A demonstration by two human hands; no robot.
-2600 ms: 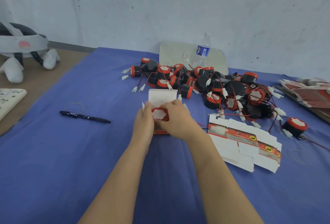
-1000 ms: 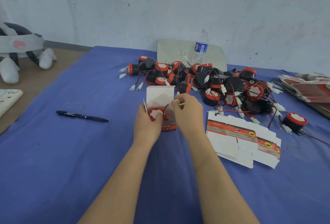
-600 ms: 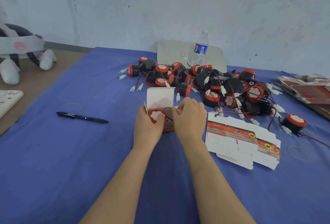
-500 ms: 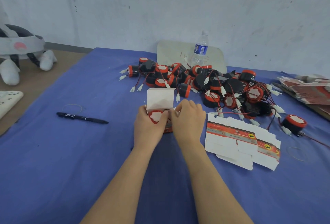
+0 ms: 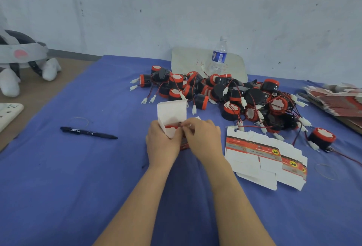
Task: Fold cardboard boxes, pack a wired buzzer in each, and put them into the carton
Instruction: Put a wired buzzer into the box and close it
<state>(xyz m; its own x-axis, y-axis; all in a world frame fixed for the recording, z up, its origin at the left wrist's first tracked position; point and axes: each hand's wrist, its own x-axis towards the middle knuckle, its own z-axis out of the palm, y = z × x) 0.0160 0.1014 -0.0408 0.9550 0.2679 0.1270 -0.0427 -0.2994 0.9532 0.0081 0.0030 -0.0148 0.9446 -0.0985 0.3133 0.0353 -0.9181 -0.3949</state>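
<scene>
White cardboard box [image 5: 172, 110] stands upright between hands, lid flap up, red-rimmed buzzer [image 5: 170, 129] seated inside. Left hand [image 5: 161, 147] curls round box. Right hand [image 5: 204, 139] fingertips pinch what looks like wire at box mouth.
Advice: coil wire beside buzzer, keep below rim, then close flap.
Print on flat box blanks [image 5: 260, 157] illegible. Red "4" on board [image 5: 186, 57].

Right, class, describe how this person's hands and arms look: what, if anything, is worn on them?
The left hand and right hand are bare: no gloves, and no rings that show. The left forearm and right forearm are bare too, with no sleeves, watch or wristbands in view.
</scene>
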